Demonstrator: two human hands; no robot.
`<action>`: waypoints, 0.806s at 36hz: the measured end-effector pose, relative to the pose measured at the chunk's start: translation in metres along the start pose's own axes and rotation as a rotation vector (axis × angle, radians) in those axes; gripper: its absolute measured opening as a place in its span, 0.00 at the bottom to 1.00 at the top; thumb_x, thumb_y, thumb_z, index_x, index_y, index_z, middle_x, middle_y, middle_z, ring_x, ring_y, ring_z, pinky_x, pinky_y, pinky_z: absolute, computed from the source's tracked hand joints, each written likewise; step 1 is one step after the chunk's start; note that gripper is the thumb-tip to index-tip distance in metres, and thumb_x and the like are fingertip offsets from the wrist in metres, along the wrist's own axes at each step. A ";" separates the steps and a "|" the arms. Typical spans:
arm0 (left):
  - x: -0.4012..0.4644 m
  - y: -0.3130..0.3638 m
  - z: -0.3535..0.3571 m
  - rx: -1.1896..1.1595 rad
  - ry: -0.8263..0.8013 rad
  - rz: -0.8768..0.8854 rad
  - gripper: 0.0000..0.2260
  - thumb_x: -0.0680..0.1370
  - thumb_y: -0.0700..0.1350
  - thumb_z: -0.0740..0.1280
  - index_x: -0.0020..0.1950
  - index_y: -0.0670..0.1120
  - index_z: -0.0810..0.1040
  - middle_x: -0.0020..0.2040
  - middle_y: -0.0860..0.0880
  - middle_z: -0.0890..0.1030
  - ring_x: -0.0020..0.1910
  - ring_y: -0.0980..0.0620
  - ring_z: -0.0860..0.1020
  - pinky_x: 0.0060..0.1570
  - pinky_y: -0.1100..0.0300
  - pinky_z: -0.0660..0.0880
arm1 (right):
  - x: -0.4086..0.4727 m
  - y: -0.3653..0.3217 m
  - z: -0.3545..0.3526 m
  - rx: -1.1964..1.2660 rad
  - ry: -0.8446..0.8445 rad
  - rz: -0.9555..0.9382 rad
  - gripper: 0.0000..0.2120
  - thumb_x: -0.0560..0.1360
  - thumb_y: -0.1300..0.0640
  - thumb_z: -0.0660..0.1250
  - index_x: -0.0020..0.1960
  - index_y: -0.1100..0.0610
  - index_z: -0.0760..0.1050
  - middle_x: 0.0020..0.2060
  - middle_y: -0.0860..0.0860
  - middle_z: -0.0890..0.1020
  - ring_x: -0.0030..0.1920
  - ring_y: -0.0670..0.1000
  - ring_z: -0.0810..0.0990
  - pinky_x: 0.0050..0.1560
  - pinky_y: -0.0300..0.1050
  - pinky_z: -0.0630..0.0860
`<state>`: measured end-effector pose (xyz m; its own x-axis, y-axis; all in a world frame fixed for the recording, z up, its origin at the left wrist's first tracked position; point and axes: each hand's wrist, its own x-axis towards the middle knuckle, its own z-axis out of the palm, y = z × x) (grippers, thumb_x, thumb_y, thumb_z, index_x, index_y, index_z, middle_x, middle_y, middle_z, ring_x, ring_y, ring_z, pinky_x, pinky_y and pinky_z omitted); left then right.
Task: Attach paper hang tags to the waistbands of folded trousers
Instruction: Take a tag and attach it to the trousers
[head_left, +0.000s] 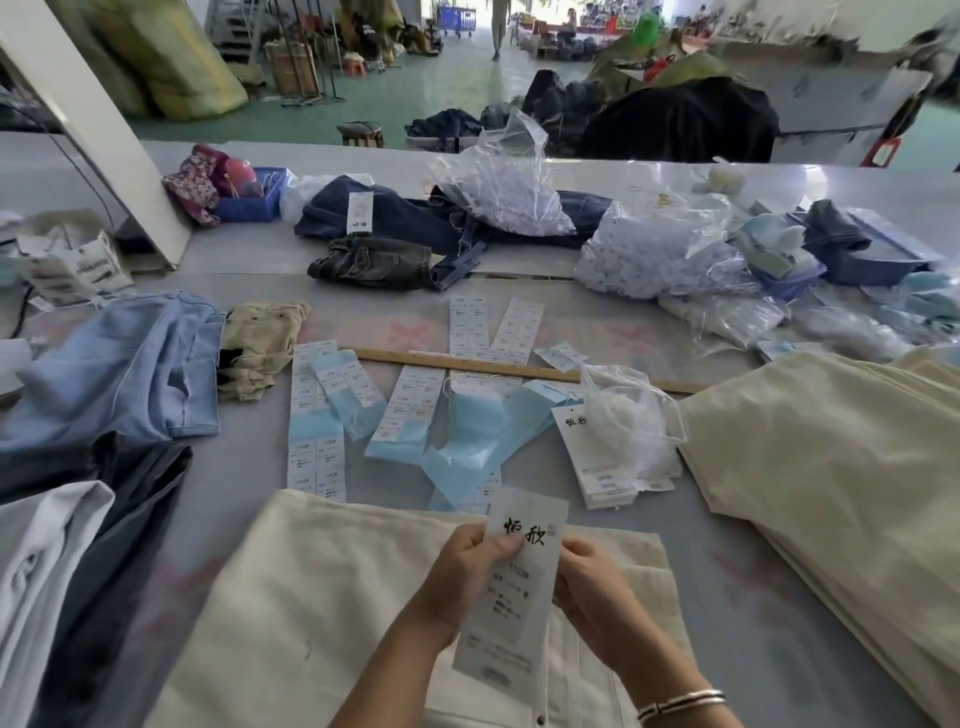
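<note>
Hang tag (519, 571) — between both hands (524, 587)

Large workroom. Grey table (727, 597) spans the foreground, beneath the fingers. Beyond its far edge: green floor (415, 88), brightly lit from an opening at the far end. White slanted post (98, 130) far left of the fingers. Small stool (362, 134) on floor. Yellow sacks (171, 57) beyond.

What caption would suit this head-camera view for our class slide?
Both hands, left and right, hold a white hang tag above folded cream trousers on a table strewn with label sheets.
</note>
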<state>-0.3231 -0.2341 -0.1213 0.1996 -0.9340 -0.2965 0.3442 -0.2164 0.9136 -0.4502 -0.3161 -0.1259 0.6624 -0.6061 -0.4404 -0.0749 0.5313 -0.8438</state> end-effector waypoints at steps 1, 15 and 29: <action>-0.001 0.001 0.000 0.037 -0.016 -0.002 0.12 0.74 0.51 0.66 0.47 0.46 0.85 0.41 0.44 0.84 0.38 0.48 0.82 0.37 0.58 0.76 | 0.000 0.001 -0.001 0.019 -0.004 0.007 0.12 0.66 0.52 0.70 0.44 0.58 0.85 0.40 0.58 0.85 0.36 0.52 0.83 0.36 0.39 0.78; -0.010 -0.006 -0.002 0.208 -0.014 -0.149 0.09 0.80 0.42 0.64 0.58 0.46 0.81 0.51 0.48 0.85 0.50 0.52 0.83 0.46 0.60 0.79 | 0.004 0.007 -0.020 0.111 0.116 -0.159 0.07 0.71 0.64 0.68 0.37 0.57 0.82 0.35 0.57 0.82 0.29 0.48 0.77 0.29 0.37 0.73; 0.000 -0.018 0.009 0.268 0.176 -0.005 0.11 0.80 0.51 0.65 0.49 0.46 0.83 0.43 0.47 0.85 0.42 0.53 0.81 0.45 0.59 0.77 | -0.002 0.013 -0.016 -0.333 0.102 -0.347 0.22 0.73 0.74 0.62 0.37 0.49 0.83 0.26 0.47 0.78 0.25 0.40 0.66 0.28 0.31 0.64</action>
<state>-0.3380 -0.2330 -0.1352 0.3620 -0.8745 -0.3229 0.0961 -0.3095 0.9460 -0.4648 -0.3176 -0.1411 0.6150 -0.7778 -0.1294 -0.1076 0.0797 -0.9910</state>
